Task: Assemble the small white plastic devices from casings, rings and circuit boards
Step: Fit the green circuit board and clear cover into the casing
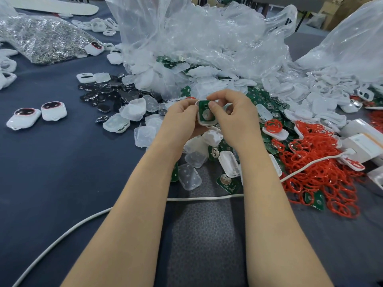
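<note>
Both hands meet above the middle of the table. My left hand (182, 116) grips a small white casing (201, 121) from the left side. A green circuit board (205, 111) with a round silver contact lies inside the casing. My right hand (234, 112) pinches the board's right edge, its thumb pressing on the board. Loose translucent casings (145, 135), green boards (228, 181) and red rings (317, 162) lie heaped under and around my hands. Two assembled white devices (37, 114) with dark oval windows sit at the left.
Big clear plastic bags (207, 38) of parts rise behind my hands. A bag of silver metal pieces (45, 40) lies at the far left, dark oval lenses (107, 96) in front of it. A white cable (83, 222) crosses the dark blue tabletop. White boxes (362, 141) stand at the right.
</note>
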{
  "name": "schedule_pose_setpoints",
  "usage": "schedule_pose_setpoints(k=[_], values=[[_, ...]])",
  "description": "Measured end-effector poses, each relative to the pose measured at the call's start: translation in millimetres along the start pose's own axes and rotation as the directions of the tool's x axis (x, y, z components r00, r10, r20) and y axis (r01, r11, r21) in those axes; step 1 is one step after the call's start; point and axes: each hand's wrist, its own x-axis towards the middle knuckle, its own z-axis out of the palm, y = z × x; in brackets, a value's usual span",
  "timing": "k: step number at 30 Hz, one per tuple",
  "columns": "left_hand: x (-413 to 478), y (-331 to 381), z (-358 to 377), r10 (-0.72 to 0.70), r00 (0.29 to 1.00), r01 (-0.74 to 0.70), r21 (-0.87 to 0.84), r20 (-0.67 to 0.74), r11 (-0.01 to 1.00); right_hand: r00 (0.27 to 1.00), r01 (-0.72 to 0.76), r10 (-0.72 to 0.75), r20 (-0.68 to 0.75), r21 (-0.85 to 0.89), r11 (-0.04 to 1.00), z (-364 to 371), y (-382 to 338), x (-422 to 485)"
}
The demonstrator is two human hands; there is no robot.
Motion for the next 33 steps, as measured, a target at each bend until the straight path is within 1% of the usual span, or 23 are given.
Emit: schedule_pose_setpoints(k=[9,21,31,33], values=[[0.1,0.6,-0.3,0.01,1.0,-0.01,0.023,-0.005,1.0,1.0,-0.012,0.012,-0.019,-0.01,1.0,0.4,-0.6,1.3],[0.6,-1.7,-2.0,0.014,1.0,-0.013,0.045,-0.014,0.999,0.999,0.016,-0.019,-0.036,-0.074,0.997,1.0,-1.6,-1.9],[-0.4,-0.8,-1.5,0.003,0.999,-0.001,0.063,-0.038,0.998,0.999,0.012,-0.013,-0.033,-0.032,0.999,3.5,-0.4,-2.6],[-0.4,-1.7,-2.5,0.016,0.999,-0.013,0.091,-0.032,0.996,0.999,0.01,-0.011,-0.036,-0.026,1.0,4.0,0.4,-2.3]])
